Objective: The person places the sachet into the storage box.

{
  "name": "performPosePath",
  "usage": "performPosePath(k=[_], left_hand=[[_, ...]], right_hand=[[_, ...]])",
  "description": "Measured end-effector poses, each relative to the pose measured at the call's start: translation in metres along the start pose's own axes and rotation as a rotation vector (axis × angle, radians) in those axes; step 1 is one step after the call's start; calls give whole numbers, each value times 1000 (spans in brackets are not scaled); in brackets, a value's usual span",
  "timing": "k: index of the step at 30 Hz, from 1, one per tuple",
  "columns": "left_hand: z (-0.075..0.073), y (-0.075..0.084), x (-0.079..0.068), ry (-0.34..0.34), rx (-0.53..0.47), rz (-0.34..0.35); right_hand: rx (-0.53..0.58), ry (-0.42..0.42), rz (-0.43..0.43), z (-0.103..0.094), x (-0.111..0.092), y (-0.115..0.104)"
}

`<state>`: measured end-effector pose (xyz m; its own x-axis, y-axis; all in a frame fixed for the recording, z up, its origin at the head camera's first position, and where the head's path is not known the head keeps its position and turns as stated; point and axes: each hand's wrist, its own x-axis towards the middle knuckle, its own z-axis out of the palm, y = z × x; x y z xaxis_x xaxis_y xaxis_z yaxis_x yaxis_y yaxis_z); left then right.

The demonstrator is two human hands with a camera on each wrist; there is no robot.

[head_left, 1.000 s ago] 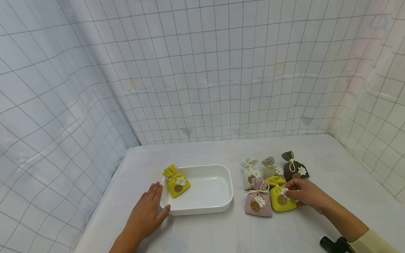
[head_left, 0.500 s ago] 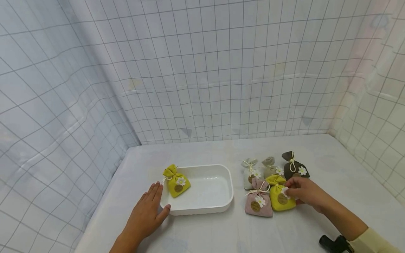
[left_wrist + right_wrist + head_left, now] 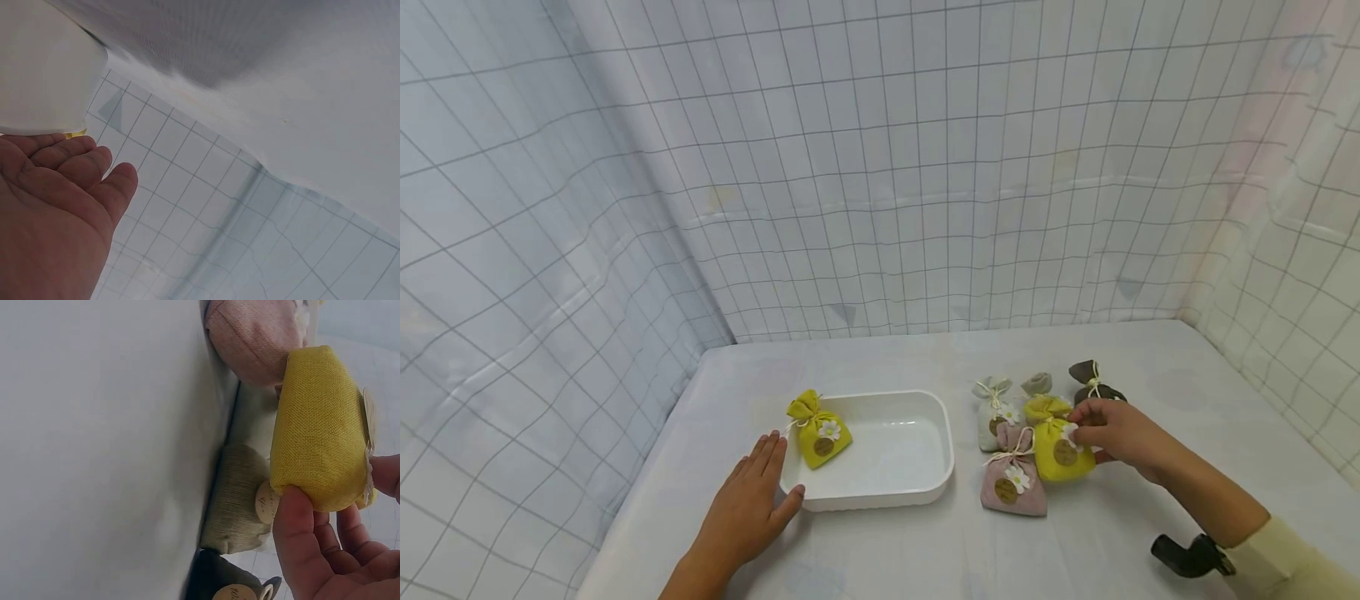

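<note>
My right hand (image 3: 1123, 437) pinches the right side of a yellow drawstring pouch (image 3: 1060, 450) with a white flower and a round brown tag. In the right wrist view the yellow pouch (image 3: 322, 431) is lifted off the table, thumb on one side and fingers on the other. My left hand (image 3: 745, 504) lies with straight fingers against the left end of a white tray (image 3: 895, 496). Inside the tray, at its left end, leans another yellow pouch (image 3: 822, 435). In the left wrist view the fingers of my left hand (image 3: 62, 187) touch the tray wall (image 3: 50, 75).
Around the held pouch lie a pink pouch (image 3: 1011, 487), a pale grey pouch (image 3: 991, 412), a beige pouch (image 3: 1036, 383) mostly hidden behind it, and a dark brown pouch (image 3: 1086, 375). Grid-patterned white cloth (image 3: 910, 208) hangs behind the white-covered table (image 3: 880, 550).
My right hand has raised the yellow pouch off the table and moved it slightly up and left in the head view, now covering most of the beige pouch. The left hand stays put.
</note>
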<state>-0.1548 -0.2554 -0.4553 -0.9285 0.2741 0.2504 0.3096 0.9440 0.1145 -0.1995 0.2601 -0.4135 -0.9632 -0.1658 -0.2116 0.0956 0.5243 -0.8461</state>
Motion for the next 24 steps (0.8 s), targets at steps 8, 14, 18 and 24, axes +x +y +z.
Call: performPosePath(k=[8,14,18,24], left_hand=[[1,-2,-1,-4,0,8],[2,-2,-2,12,3,22],[2,-3,-1,4,5,20],[1,-2,-1,5,8,21]], right_hand=[[-22,-11,-54,-1,11,-19],[-45,-4,-84,2,19,-35],[-63,-6,-89,6,25,-46],[-71,-24,-87,12,34,-63]])
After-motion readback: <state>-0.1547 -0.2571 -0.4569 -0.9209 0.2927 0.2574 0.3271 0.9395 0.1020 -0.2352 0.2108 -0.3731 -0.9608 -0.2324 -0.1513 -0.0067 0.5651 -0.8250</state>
